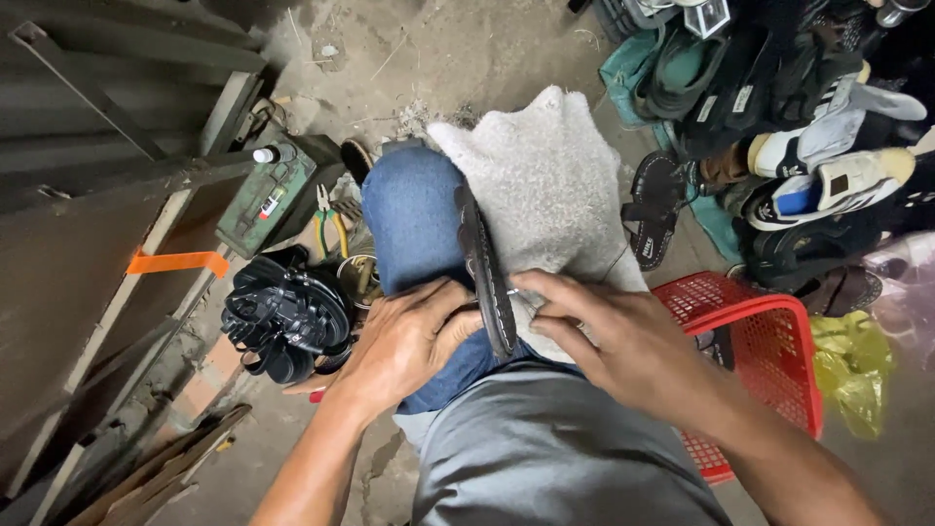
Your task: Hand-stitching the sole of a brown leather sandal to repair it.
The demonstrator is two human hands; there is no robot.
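Mid-stitch: left hand (404, 341) clamped on sandal (487, 278) edge, right hand (609, 341) pinching needle at 3 o'clock; next needs steady pull.

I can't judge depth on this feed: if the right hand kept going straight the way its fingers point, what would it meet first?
The right hand points left across the lap, fingertips at the dark sandal held on edge over the knee. It would likely press into that sandal first; the left hand lies just beyond it.
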